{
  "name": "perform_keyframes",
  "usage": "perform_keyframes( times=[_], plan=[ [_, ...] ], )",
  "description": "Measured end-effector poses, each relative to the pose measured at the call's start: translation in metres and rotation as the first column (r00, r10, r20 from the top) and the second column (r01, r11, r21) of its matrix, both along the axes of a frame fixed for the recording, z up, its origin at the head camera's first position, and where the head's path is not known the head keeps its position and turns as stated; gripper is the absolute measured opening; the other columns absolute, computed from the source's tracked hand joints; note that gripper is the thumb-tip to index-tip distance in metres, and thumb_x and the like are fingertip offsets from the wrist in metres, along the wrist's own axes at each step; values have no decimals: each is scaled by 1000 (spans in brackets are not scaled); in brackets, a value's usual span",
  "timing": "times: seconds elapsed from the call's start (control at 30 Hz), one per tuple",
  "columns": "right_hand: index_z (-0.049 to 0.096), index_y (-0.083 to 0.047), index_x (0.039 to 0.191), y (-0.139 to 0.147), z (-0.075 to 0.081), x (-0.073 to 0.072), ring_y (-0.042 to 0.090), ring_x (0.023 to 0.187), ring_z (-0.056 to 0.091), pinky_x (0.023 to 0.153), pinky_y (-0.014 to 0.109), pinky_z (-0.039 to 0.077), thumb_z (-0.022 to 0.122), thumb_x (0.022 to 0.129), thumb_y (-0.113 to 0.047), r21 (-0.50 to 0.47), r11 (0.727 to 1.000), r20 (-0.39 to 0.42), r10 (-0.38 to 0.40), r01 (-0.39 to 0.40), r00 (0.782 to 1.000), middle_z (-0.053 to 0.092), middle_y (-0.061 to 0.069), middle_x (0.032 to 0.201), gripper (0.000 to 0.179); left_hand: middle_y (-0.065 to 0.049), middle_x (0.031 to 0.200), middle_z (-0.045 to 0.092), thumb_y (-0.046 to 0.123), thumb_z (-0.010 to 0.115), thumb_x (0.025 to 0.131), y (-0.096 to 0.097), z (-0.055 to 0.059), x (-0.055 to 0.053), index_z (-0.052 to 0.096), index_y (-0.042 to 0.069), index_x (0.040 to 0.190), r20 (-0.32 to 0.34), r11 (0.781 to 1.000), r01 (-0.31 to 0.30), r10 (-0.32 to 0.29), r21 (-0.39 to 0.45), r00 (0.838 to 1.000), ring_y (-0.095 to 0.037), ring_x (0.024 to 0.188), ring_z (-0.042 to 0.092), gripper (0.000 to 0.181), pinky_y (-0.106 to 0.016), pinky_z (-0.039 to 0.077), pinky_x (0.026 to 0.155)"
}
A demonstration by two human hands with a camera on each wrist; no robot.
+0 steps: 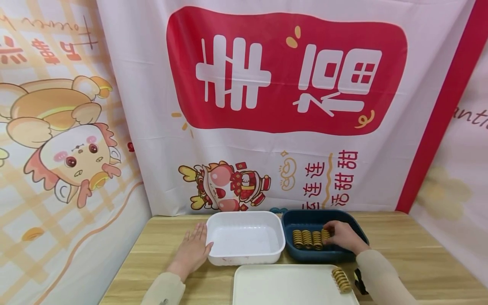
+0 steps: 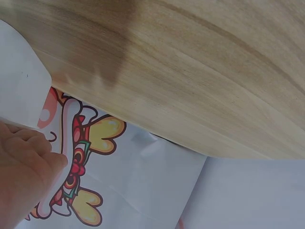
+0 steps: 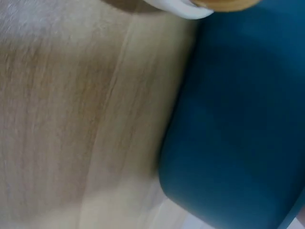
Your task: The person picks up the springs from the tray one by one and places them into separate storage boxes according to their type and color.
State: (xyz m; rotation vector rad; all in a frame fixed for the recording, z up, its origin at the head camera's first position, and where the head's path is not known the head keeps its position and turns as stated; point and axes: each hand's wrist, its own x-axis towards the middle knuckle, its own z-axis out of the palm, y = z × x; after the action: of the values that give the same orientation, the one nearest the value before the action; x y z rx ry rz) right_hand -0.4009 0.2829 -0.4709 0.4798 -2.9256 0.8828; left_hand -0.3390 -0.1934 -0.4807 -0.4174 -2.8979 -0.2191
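Observation:
Inside the dark blue container (image 1: 324, 256) several golden-brown ribbed rolls (image 1: 307, 239) stand side by side in a row. My right hand (image 1: 345, 237) reaches over the container's right side, and its thumb and fingers pinch the rightmost ribbed roll (image 1: 325, 235). To the left is a white container (image 1: 248, 259) with nothing in it. My left hand (image 1: 193, 248) rests against that container's left wall, fingers extended and thumb at the rim. In the right wrist view the blue container's outer wall (image 3: 228, 119) fills the right side; the hand's grip is hidden there.
In front of both containers lies a cream tray (image 1: 289, 288), with another ribbed roll (image 1: 341, 280) at its right far corner. Beside the right sleeve sits a small black object (image 1: 360, 281). A printed cloth (image 1: 286, 144) hangs behind the wooden table (image 1: 415, 250).

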Motion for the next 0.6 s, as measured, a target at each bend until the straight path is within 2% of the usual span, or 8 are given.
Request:
perform_keyframes(
  times=[0.13, 0.3, 0.6],
  plan=[
    [66, 4, 98, -7, -3, -1, 16, 75, 56, 68, 37, 52, 86, 66, -11, 95, 995, -56, 44, -39, 997, 63, 5, 87, 40, -28, 148, 29, 33, 45, 100, 0, 0, 1, 33, -15, 140, -3, 1000, 0, 0, -3, 1000, -40, 138, 26, 63, -55, 19, 112],
    [67, 0, 96, -14, -7, -2, 14, 75, 54, 67, 36, 51, 85, 67, -8, 177, 981, -54, 85, -74, 995, 62, 3, 87, 35, -28, 148, 29, 32, 45, 100, 1, 0, 1, 33, -15, 140, 3, 1000, 1, -1, 8, 1000, -40, 138, 26, 63, -55, 18, 113],
    [66, 2, 100, -20, -7, -4, 18, 81, 56, 75, 40, 52, 86, 66, -9, 252, 965, -67, 100, -80, 993, 63, 6, 92, 40, -27, 149, 28, 32, 45, 101, 0, 1, 1, 32, -15, 140, 1, 1000, -2, 1, 13, 1000, -40, 138, 25, 63, -55, 18, 113]
  ],
)
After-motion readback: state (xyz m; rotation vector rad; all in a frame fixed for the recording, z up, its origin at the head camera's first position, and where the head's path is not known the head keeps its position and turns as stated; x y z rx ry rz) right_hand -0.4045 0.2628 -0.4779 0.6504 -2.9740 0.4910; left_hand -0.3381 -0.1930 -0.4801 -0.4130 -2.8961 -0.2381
